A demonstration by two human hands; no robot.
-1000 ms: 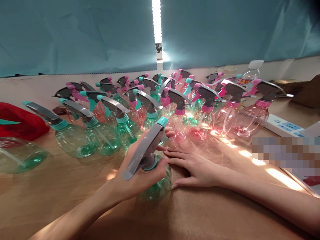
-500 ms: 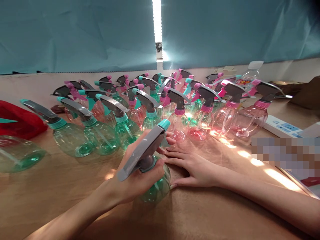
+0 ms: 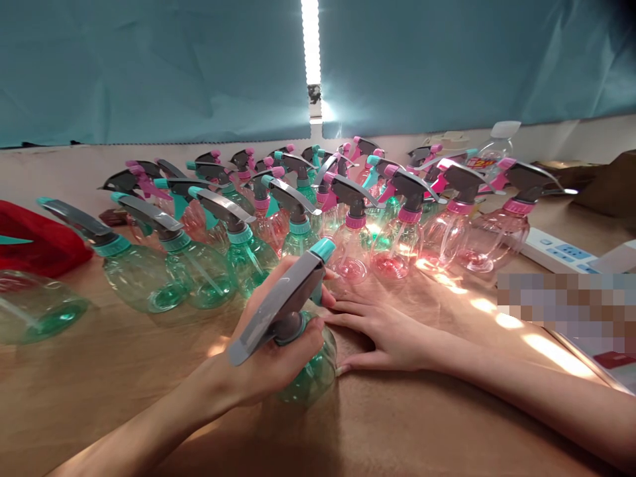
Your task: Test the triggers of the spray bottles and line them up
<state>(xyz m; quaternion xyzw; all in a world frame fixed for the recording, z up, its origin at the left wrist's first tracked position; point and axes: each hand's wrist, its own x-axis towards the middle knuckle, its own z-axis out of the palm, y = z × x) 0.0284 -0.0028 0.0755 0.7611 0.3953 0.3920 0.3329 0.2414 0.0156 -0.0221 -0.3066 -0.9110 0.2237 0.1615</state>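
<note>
My left hand (image 3: 271, 331) is wrapped round the neck of a green spray bottle (image 3: 311, 381) with a grey head and a teal nozzle. Its thumb lies across the near side of the collar, and the fingers curl behind, by the teal trigger. The bottle stands on the table in front of me. My right hand (image 3: 382, 331) rests palm down on the wood to the right of that bottle, fingers stretched out and apart. Its fingertips come close to the bottle, partly hidden behind it; whether they touch it I cannot tell.
Several green spray bottles (image 3: 196, 275) and pink spray bottles (image 3: 397, 255) stand in rows ahead. A red object (image 3: 40, 242) lies at the left. At the right are a white power strip (image 3: 556, 248), a clear bottle with a white cap (image 3: 497, 146) and a brown box (image 3: 609, 189).
The left fingers have drawn in from beyond the nozzle toward the teal trigger, which shows more now. The sprayer head has shifted slightly left. My right hand stays almost still.
</note>
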